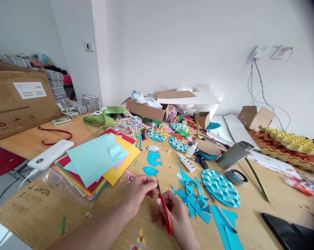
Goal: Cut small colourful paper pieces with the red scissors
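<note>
My right hand (174, 215) holds red-handled scissors (165, 211) near the table's front edge, their blades pointing up and away. Just left of the blades, my left hand (143, 190) is pinched at the fingertips; whatever it holds is too small to name. Beyond the hands lie blue paper fish (150, 171), several of them in a column. Blue paper scraps (193, 198) are heaped to the right of the scissors. Beside them rests an oval with blue wave patterns (220, 187), and a pen (222, 213) lies across the blue paper. Small coloured paper dots (141, 239) are scattered in front.
Stacked coloured paper (94, 163) and a white power bank (51, 154) lie left. White glue bottles (187, 163), a steel flask (235, 154), a tape roll (236, 176) and a black phone (284, 231) are to the right. Cardboard boxes (146, 110) line the wall.
</note>
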The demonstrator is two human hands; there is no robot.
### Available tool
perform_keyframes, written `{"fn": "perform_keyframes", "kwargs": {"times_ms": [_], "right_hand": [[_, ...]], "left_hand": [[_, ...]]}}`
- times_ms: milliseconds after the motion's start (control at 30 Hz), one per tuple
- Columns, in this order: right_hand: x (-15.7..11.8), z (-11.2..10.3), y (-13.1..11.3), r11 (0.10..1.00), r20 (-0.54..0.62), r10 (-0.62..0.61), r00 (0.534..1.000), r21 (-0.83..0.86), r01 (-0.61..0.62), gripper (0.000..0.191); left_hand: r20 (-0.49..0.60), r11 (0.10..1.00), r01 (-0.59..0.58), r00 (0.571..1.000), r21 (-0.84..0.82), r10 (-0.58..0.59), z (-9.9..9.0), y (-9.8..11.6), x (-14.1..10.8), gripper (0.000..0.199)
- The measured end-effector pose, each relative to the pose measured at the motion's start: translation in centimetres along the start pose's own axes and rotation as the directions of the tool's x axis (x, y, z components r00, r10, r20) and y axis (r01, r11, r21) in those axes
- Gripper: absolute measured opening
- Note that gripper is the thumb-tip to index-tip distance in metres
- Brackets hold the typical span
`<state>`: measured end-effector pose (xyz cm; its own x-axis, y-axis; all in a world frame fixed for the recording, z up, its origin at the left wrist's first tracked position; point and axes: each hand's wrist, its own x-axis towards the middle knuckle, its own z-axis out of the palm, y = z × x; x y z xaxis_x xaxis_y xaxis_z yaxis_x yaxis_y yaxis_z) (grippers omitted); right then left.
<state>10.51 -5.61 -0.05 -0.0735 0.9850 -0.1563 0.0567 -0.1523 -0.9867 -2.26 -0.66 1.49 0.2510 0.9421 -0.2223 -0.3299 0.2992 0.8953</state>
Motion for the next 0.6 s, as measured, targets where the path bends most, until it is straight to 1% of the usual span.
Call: {"fn": "perform_keyframes", "kwargs": {"times_ms": [433,600], "right_hand": [[0.16,0.08,0.37,1.000,0.000,0.010,1.000,-0.005,-0.010,0.037],[0.11,0.10,0.16,1.000,-0.003,0.009,1.000,-0.007,-0.009,0.038]], "left_hand": [[-0.035,1.000,0.006,0.999,-0.010,-0.006,0.07,0.42,-0.02,0.013],[-0.013,1.000,0.013,1.000,0.002,-0.013,0.02,0.44,-0.06,0.013]]}}
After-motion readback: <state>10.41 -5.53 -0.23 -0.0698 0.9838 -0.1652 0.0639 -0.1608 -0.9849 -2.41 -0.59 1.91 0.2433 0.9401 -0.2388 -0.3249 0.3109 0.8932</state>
